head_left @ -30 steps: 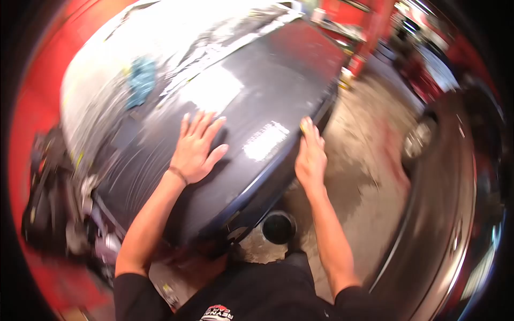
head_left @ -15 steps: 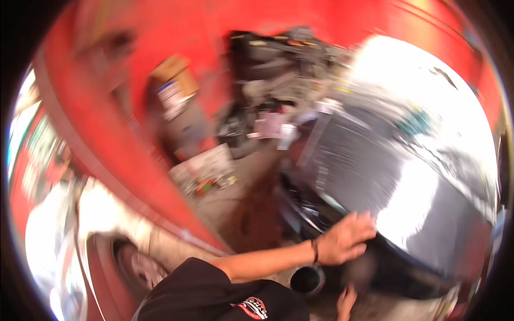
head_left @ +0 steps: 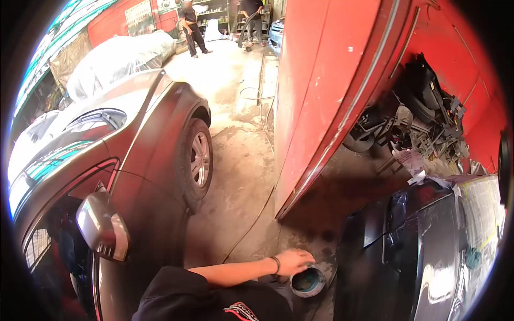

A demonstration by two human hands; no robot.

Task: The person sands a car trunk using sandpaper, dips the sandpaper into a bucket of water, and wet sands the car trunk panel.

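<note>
**Head view: left hand at a bucket, low in the scene between five and six o'clock**

The left hand (head_left: 294, 261), with a dark band (head_left: 276, 265) round its wrist, reaches in from seven o'clock, back upward and fingers loosely bent. The palm is hidden, so I cannot tell whether it is free or grasping something. The bucket (head_left: 308, 293) lies just beyond it, toward the hand's five o'clock, its dark interior facing up. The hand overlaps the rim in this view; contact cannot be made out. The right hand is out of frame, its state unknown.

At four o'clock is a dark car body (head_left: 404, 267), bright glare on its panel, with a pale masking sheet (head_left: 482, 200) and a blue-green cloth (head_left: 473, 258) along its far side. A heap of parts (head_left: 425, 115) sits between two and three o'clock, behind a red partition (head_left: 316, 91) at one. A parked car (head_left: 155, 176) fills nine o'clock, its mirror (head_left: 101, 224) at eight. A hose (head_left: 251, 227) trails over the floor around six. Two people stand far off, one (head_left: 190, 27) at eleven, another (head_left: 252, 18) at twelve.
</note>
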